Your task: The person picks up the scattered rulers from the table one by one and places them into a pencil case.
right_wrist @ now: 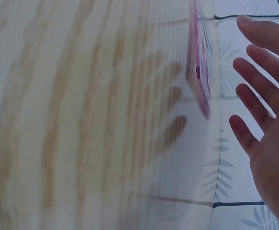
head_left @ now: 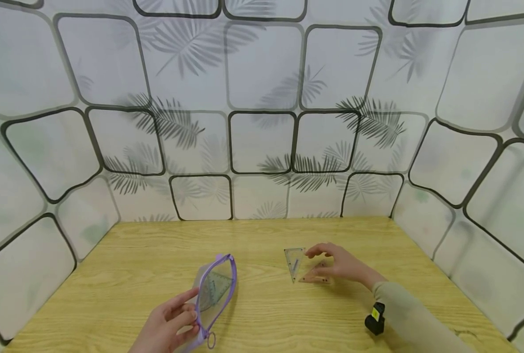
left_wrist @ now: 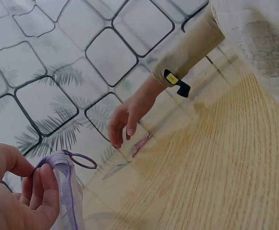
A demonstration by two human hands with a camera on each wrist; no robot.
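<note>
My left hand (head_left: 173, 321) grips the side of a zip pouch (head_left: 233, 289) with a purple edge, and its mouth gapes toward the right. Inside the pouch lies a clear set square (head_left: 220, 287). A purple ring pull (left_wrist: 83, 161) hangs from the zip in the left wrist view. My right hand (head_left: 341, 264) hovers over a pink set square (head_left: 317, 275), fingers apart and loosely bent, holding nothing. In the right wrist view the pink set square (right_wrist: 198, 62) lies flat on the table, a gap away from the fingertips. A second clear set square (head_left: 294, 262) lies just left of it.
The wooden table (head_left: 262, 323) carries these things. A patterned cloth wall (head_left: 262, 142) with dark outlines and leaf prints closes off the back and both sides. A black wrist camera (head_left: 375, 318) with a yellow label sits at the right sleeve.
</note>
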